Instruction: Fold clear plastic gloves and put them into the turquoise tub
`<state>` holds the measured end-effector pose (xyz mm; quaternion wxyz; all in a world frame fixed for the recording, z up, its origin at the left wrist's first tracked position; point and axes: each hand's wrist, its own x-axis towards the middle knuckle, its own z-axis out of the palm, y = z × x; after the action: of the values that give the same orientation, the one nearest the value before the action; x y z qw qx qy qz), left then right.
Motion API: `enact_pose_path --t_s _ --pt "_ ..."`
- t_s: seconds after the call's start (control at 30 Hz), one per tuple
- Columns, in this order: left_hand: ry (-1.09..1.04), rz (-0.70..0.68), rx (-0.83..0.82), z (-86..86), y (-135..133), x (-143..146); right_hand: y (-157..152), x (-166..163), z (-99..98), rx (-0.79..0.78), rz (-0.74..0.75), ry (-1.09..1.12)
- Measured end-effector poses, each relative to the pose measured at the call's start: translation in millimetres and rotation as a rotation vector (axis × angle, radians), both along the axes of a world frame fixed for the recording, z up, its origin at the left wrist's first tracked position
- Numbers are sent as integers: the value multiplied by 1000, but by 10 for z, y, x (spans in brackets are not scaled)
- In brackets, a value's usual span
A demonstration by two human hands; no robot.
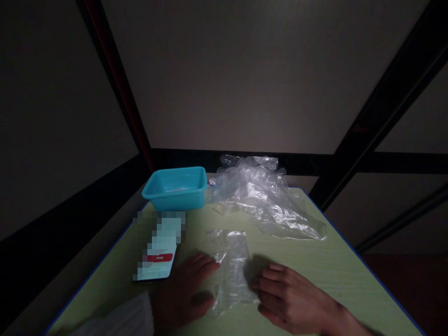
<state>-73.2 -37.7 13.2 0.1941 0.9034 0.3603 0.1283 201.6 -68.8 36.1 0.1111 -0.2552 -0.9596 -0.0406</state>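
On the pale green tabletop lies a flattened piece of thin, clear plastic film (233,266), wrinkled and shiny. My left hand (187,291) is at its left edge, thumb and fingers apart, the fingertips touching or just over the film. At the film's right edge rests my right hand (285,296), its fingers loosely bent and slightly apart, with nothing visible in them. Whether its fingertips touch the film I cannot tell. Beyond both hands is a crumpled heap of similar clear plastic (259,191), some of its edges rounded like glove fingertips.
A turquoise plastic basin (178,198) stands at the back left corner of the table (297,252). Nearer, left of my left hand, lies a phone (164,252) with its screen lit and partly pixelated. A pale panel wall (238,84) with dark beams rises behind.
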Motion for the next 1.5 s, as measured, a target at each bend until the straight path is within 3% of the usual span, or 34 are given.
enact_pose_path --t_s 0.37,0.57,0.77,0.93,1.13,1.3,1.5 --pt "-36 -47 129 -295 32 -116 32 -20 -49 92 -17 75" --pt "1 -84 113 -180 19 -67 58 5 28 -26 -63 165" --pt "-8 22 188 -130 -3 51 67 -3 39 -41 -79 186" --pt "-33 -19 213 -71 14 103 79 54 -2 -44 -55 154" --pt "-146 60 131 -49 19 117 127 97 -34 -118 -52 54" --pt "-191 76 70 -5 2 127 198 -2 -122 -33 -71 148" --pt "-168 15 139 -30 17 98 237 -34 -133 55 -77 193"
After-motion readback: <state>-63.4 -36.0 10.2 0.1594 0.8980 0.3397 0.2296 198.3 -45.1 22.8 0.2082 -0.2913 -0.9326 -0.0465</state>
